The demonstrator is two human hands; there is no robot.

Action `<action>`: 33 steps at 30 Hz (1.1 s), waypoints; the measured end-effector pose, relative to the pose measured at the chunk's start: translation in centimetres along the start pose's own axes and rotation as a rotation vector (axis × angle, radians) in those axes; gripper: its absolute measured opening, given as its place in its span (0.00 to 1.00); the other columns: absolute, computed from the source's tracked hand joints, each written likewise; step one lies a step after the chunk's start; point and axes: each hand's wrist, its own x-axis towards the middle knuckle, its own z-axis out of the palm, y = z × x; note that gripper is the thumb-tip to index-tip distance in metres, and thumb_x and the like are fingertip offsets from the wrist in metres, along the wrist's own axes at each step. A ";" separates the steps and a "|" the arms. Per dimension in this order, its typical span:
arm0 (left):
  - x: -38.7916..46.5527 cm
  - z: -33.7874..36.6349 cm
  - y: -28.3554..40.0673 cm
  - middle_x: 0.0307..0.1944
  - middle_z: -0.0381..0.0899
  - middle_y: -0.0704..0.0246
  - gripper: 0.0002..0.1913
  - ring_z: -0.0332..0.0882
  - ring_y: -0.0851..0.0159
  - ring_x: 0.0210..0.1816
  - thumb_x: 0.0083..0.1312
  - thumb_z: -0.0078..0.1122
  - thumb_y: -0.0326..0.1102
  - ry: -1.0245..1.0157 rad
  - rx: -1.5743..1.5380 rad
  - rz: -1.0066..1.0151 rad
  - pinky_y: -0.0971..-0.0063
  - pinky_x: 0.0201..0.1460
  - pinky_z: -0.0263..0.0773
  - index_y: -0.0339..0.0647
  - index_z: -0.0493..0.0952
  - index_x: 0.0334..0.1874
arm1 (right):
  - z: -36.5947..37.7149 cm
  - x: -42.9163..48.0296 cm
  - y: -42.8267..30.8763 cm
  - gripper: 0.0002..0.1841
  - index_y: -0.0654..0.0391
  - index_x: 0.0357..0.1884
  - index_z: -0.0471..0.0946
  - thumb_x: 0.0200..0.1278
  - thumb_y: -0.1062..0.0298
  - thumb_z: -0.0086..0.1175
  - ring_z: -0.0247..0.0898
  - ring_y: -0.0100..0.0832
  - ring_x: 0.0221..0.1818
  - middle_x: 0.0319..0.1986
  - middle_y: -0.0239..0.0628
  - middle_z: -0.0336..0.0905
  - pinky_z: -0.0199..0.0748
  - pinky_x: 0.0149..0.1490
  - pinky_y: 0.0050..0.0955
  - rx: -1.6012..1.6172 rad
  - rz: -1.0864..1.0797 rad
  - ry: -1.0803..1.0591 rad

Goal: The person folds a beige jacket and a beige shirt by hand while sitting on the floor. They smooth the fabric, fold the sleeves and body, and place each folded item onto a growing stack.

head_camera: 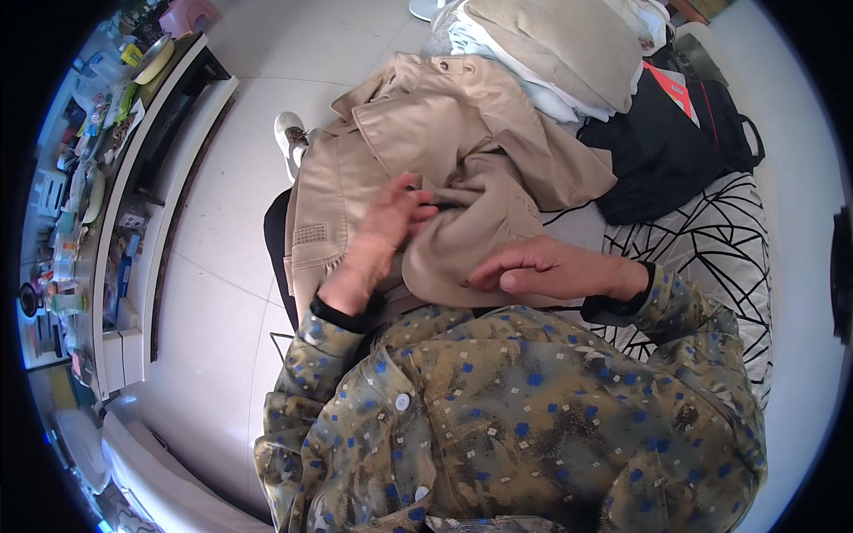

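A beige garment (420,133) with a collar, buttons and stitched seams lies spread and rumpled across my lap. My left hand (390,223), slightly blurred, is over its middle with the fingers bent and apart, and no cloth is visibly pinched there. Farther right, my right hand (536,266) lies low over a folded-back part of the same garment. Its fingers are curled down together with the thumb beside them, and their undersides are hidden, so I cannot tell whether cloth is gripped. A small stitched patch (310,233) shows near the garment's left edge.
A stack of folded clothes (553,46) stands beyond the garment. To the right are a black bag (656,146) and a white cloth with black lines (706,253). A crowded cabinet (166,173) runs along the left; a white shoe (290,140) shows on the tiled floor (213,220).
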 end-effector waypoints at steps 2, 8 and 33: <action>-0.6 -1.5 1.0 0.45 0.76 0.58 0.26 0.77 0.60 0.46 0.67 0.48 0.31 0.122 -0.347 -0.196 0.69 0.47 0.75 0.36 0.55 0.66 | -0.5 0.4 1.0 0.14 0.58 0.48 0.76 0.68 0.60 0.49 0.71 0.18 0.37 0.34 0.29 0.77 0.68 0.41 0.18 0.000 0.116 0.036; -1.4 -0.9 1.8 0.46 0.77 0.63 0.22 0.77 0.64 0.45 0.65 0.56 0.39 -0.027 -0.260 -0.229 0.71 0.48 0.74 0.36 0.67 0.59 | -9.3 4.2 -0.7 0.11 0.60 0.42 0.77 0.67 0.63 0.49 0.70 0.17 0.31 0.31 0.28 0.77 0.67 0.36 0.17 0.019 0.071 0.640; -4.2 0.4 0.5 0.46 0.72 0.54 0.29 0.72 0.48 0.47 0.60 0.55 0.31 -0.530 0.760 0.299 0.61 0.50 0.68 0.48 0.61 0.66 | -14.1 27.7 5.0 0.04 0.60 0.31 0.70 0.57 0.71 0.47 0.70 0.26 0.17 0.18 0.35 0.73 0.67 0.20 0.27 -0.002 -0.165 0.773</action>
